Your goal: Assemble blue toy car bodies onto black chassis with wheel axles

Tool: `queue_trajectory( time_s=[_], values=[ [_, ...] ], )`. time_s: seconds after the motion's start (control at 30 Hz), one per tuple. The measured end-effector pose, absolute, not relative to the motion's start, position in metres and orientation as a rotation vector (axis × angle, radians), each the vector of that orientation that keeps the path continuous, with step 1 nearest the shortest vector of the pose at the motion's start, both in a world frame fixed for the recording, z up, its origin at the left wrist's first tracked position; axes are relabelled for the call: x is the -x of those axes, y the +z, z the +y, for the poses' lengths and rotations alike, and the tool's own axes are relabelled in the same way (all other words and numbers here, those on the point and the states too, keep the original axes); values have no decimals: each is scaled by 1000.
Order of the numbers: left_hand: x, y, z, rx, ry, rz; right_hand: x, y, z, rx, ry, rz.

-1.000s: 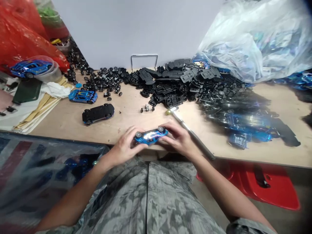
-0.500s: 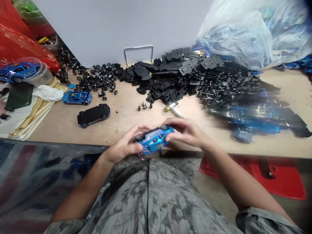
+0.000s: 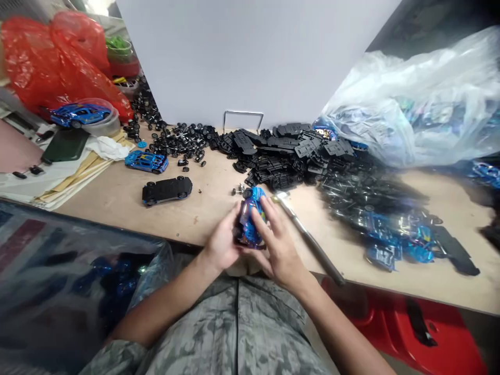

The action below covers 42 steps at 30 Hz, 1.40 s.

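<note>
Both hands hold a shiny blue toy car (image 3: 250,221) over the table's front edge, its long side now pointing away from me. My left hand (image 3: 224,239) grips it from the left, fingers curled along its side. Across its right side and top lie the fingers of my right hand (image 3: 277,242). A black wheel shows at the far end; much of the body is covered by fingers. Just behind the car is a small wheel-and-axle piece (image 3: 239,189), partly hidden. A hammer (image 3: 308,237) with a metal handle lies to the right of my right hand.
An upside-down toy car (image 3: 167,190) and an upright blue car (image 3: 146,161) lie at left. Piles of black chassis plates (image 3: 281,156) and wheels (image 3: 183,138) line the back. Blue car shells (image 3: 398,239) sit at right, near a clear plastic bag (image 3: 429,99). A red stool (image 3: 425,333) stands below.
The toy car has turned from lying crosswise to pointing away from me. My right hand has shifted over its top. The view has tilted up, and the hammer's handle now shows.
</note>
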<state>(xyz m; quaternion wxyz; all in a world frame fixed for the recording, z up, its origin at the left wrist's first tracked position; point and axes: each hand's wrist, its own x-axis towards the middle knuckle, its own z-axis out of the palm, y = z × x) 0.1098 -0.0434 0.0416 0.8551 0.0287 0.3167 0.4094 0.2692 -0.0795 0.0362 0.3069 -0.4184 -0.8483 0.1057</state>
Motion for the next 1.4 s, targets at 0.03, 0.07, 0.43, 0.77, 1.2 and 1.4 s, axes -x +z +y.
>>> queue_trajectory(
  time_s=[0.03, 0.07, 0.43, 0.77, 1.2, 1.4],
  values=[
    [-112, 43, -44, -53, 890, 653, -268, 32, -81, 1107, 270, -2241],
    [-115, 45, -45, -48, 915, 646, -269, 29, -80, 1096, 268, -2232],
    [-119, 42, -53, 6, 1030, 638, -270, 23, -75, 948, 103, -2159],
    [-118, 38, -50, 83, 1026, 607, -266, 28, -75, 966, 78, -2279],
    [-119, 35, -50, 86, 990, 600, -265, 33, -74, 909, 29, -2333],
    [-120, 23, -52, 50, 1043, 544, -261, 31, -71, 896, 8, -2265]
  ],
)
